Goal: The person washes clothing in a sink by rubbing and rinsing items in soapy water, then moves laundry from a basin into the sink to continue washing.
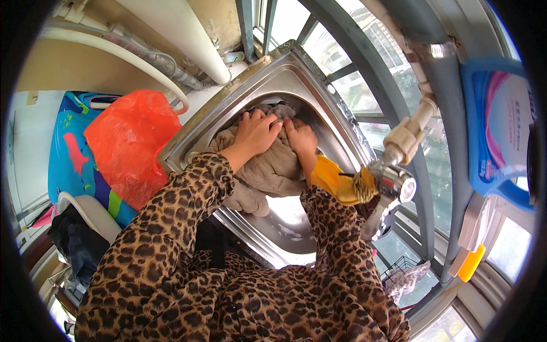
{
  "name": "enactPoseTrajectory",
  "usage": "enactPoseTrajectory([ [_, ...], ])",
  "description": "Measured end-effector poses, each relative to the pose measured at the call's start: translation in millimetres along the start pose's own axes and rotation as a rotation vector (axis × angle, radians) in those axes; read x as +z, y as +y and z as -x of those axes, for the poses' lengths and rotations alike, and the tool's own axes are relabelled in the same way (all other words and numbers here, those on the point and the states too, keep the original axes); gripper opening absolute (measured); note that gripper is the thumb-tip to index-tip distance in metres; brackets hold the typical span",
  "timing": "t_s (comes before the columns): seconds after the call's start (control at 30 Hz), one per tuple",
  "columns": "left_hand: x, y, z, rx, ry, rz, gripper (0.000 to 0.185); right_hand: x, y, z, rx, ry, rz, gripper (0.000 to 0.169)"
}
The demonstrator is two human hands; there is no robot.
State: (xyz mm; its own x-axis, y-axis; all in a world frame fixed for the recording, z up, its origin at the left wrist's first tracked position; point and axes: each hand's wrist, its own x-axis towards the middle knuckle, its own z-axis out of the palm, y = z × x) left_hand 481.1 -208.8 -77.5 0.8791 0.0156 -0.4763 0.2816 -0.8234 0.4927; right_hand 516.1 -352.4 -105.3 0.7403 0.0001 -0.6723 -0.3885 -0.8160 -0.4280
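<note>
A bunched greyish-brown cloth (pixel 273 164), which looks like a garment, lies in the bowl of a stainless-steel sink (pixel 295 79). Part of it hangs over the near-left rim. My left hand (pixel 256 133) rests on its upper part, with curled fingertips pressing into the fabric. Just to the right, my right hand (pixel 302 137) grips a fold of the same cloth between thumb and fingers. The two hands almost meet over a small bunch of it. Whitish suds (pixel 288 231) show on the bare metal in the near part of the bowl.
Close by my right forearm are a chrome tap (pixel 386 188) and a yellow cloth (pixel 335 181) hanging from it. A blue detergent bottle (pixel 498 128) stands at the far right. To the left lie an orange plastic bag (pixel 134 141) and a white basin (pixel 96 216) with dark cloth.
</note>
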Motion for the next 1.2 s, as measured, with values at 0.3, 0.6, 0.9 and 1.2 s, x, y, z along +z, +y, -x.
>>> enactPoseTrajectory([
  [0.3, 9.8, 7.2, -6.4, -0.123, -0.007, -0.075, 0.032, 10.8, 5.7, -17.8, 0.139, -0.118, 0.068, 0.057],
  [0.6, 5.6, -2.4, -19.8, 0.005, 0.106, -0.133, 0.032, 2.4, 1.2, -27.6, 0.066, -0.115, -0.117, 0.06],
  [0.9, -5.2, -25.0, -61.8, 0.211, 0.158, -0.124, 0.038, -56.6, 50.0, 63.1, -0.408, 0.267, -0.509, 0.053],
  [1.2, -19.0, -15.7, -74.1, 0.205, 0.089, -0.046, 0.039, -75.4, 144.8, 231.5, -0.331, 1.193, -0.948, 0.013],
])
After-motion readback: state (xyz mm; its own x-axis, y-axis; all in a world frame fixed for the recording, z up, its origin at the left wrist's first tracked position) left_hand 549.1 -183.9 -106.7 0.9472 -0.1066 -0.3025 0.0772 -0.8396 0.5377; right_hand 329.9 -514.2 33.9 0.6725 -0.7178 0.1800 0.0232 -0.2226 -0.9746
